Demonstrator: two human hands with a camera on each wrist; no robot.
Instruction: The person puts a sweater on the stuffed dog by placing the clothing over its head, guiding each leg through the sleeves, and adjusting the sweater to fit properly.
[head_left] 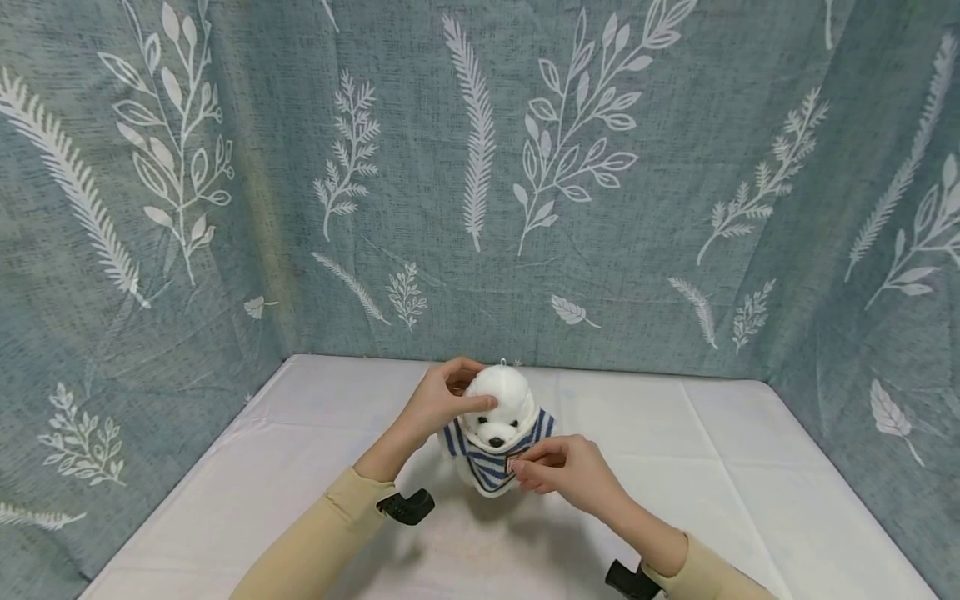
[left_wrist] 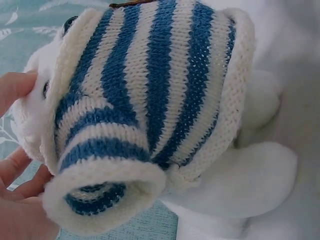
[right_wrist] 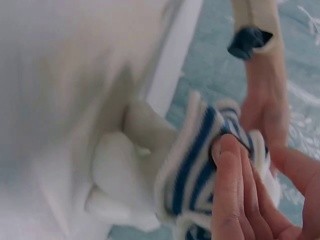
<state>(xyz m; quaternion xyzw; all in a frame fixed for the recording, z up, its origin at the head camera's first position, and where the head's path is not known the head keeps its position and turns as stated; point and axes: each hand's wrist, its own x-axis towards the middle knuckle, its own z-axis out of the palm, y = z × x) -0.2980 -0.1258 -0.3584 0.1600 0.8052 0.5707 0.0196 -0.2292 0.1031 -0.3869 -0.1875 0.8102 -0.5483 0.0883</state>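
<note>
A white plush seal-like toy with dark eyes and nose wears a knitted blue-and-white striped sweater with cream edging. My left hand grips its head from the side, thumb on the forehead and the other fingers behind. Against the sweater's front, the fingertips of my right hand touch a small dark-edged patch and partly cover it. In the right wrist view, the right thumb stands apart from the fairly straight fingers. White stubby limbs stick out below the sweater.
A white cloth covers the table under the toy. Grey-green curtains with white leaf prints close off the back and both sides. Black wrist devices are worn at both cuffs.
</note>
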